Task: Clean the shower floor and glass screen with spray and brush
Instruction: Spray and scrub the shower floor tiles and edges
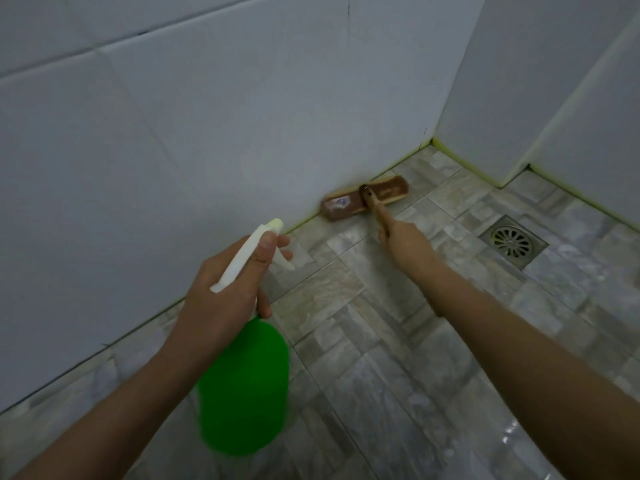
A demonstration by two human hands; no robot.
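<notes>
Scrubbing floor (363, 341) edge: my right hand (401, 237) grips brush (365, 199), head against wall (207, 133), left of drain (512, 241). My left hand (228, 289) clasps spray bottle (246, 382), farther left, nozzle aimed there.

The spray bottle (246, 382) — green body, white trigger head — hangs tilted in the left hand (225, 299), nozzle aimed toward 1 o'clock. At 1 o'clock from it the brush (365, 199) sits on the shower floor (381, 375), its brown wooden head along the foot of the wall. Its handle runs toward 5 o'clock into the right hand (403, 240). The floor is grey stone-patterned tile — glossy at 5 o'clock.
</notes>
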